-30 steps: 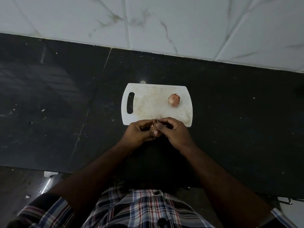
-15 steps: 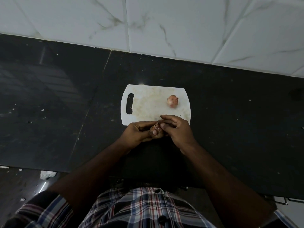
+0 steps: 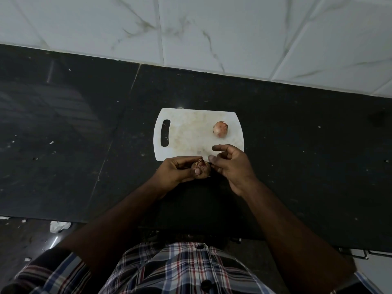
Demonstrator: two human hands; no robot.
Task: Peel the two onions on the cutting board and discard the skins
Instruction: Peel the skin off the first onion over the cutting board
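A white cutting board (image 3: 186, 134) lies on the black counter. One pinkish onion (image 3: 220, 129) with torn skin at its top rests on the board's right part. My left hand (image 3: 176, 171) grips a second, brown-skinned onion (image 3: 201, 168) just in front of the board's near edge, thumb across it. My right hand (image 3: 231, 164) is beside that onion on its right, thumb and a fingertip close to its top, index finger stretched out over the board's near edge. Whether it pinches any skin I cannot tell.
The black stone counter (image 3: 84, 134) runs left and right, with a white marble-tiled wall (image 3: 212, 28) behind. Small scraps and specks lie on the counter's left. A crumpled white scrap (image 3: 59, 225) lies on the floor below the counter edge.
My right hand has drawn back to the right from the held onion, its fingers spreading. My left hand keeps its hold in about the same place.
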